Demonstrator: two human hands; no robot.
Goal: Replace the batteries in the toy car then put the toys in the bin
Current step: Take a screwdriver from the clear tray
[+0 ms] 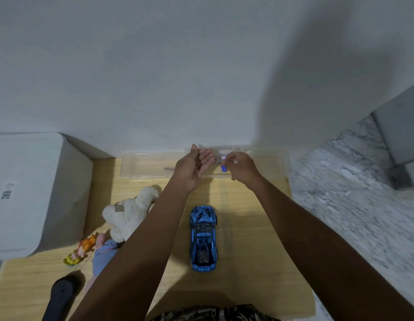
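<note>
A shiny blue toy car stands on its wheels in the middle of the wooden board. Both my hands reach over the clear plastic tray at the wall. My left hand is palm up with relaxed fingers and holds nothing. My right hand pinches a small white-and-blue battery at its fingertips. Another blue battery lies in the tray just below. A cream plush toy and an orange and yellow figure lie at the left.
A large white bin stands at the left edge of the board. A black handle sticks in at the lower left. A doll in blue cloth lies partly under my left arm. Marble floor runs along the right.
</note>
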